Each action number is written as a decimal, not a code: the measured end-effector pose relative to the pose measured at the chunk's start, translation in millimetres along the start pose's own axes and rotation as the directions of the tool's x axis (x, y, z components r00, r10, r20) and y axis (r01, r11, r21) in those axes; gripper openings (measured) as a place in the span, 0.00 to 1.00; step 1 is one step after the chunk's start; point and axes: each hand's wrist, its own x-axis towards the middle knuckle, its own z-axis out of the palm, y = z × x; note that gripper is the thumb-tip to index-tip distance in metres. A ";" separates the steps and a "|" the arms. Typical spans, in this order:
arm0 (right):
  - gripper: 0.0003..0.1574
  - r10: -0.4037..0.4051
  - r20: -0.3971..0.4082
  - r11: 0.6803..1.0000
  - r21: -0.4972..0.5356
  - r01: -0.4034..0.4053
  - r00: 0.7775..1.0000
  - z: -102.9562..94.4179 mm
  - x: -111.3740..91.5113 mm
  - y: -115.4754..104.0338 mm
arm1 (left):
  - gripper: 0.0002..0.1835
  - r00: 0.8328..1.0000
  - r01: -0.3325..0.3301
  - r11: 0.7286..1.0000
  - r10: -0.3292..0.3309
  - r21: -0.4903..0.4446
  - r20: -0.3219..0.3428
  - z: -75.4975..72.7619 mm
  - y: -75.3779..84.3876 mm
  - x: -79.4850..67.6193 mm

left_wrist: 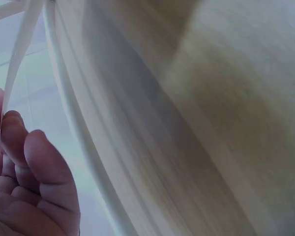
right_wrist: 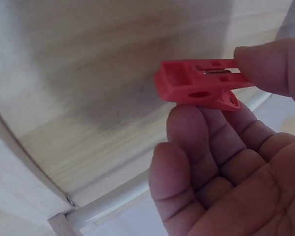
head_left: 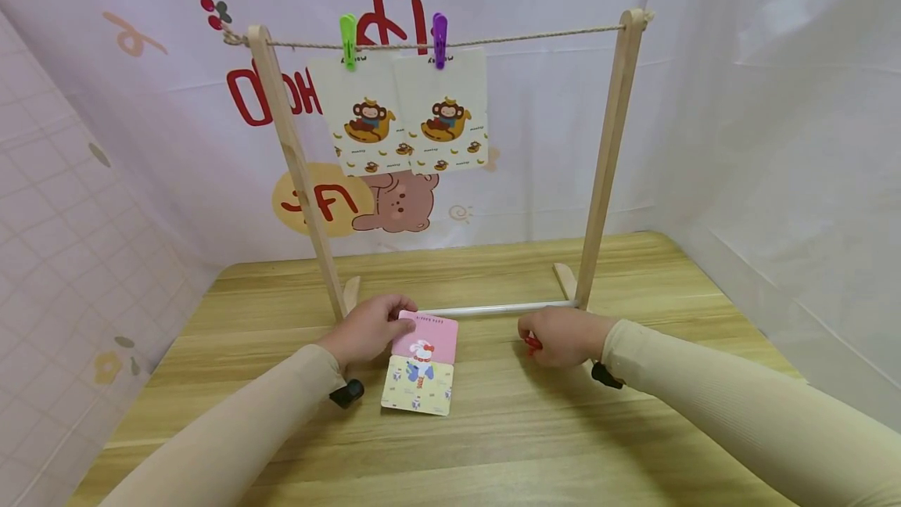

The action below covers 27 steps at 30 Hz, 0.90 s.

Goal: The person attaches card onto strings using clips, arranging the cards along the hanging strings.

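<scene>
My left hand (head_left: 367, 330) pinches the upper left edge of a pink and yellow card (head_left: 421, 382) with a rabbit picture, held above the table. In the left wrist view the card (left_wrist: 18, 54) appears nearly edge-on between thumb and fingers. To the right, my right hand (head_left: 566, 335) holds a red clothespin (right_wrist: 199, 86) between thumb and fingers, its jaws closed. Two monkey-print cards hang overlapping from the rope (head_left: 528, 40): a green clothespin (head_left: 348, 41) grips the left card (head_left: 352, 112), a purple clothespin (head_left: 439, 41) the right card (head_left: 461, 92).
The rope spans a left wooden post (head_left: 299, 163) and a right wooden post (head_left: 611, 155). A white bar (head_left: 493, 310) joins them low down, just behind my hands. The stand is on a wood-grain table (head_left: 464, 468), with a printed cloth (head_left: 549, 178) behind.
</scene>
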 end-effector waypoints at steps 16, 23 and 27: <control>0.09 0.017 -0.083 0.997 0.073 -0.011 0.996 -8.2 2.5 5.5 | 0.05 1.000 -0.022 0.994 0.020 -0.105 -0.012 -3.0 11.4 0.9; 0.08 0.004 -0.156 0.998 0.060 0.005 0.988 -16.2 2.4 4.9 | 0.05 0.999 -0.034 0.993 0.030 -0.115 -0.030 -5.1 15.6 0.8; 0.07 -0.005 -0.181 0.998 0.059 0.016 0.983 -19.6 2.5 3.8 | 0.06 0.998 -0.054 0.993 0.048 -0.109 -0.049 -7.1 18.3 1.9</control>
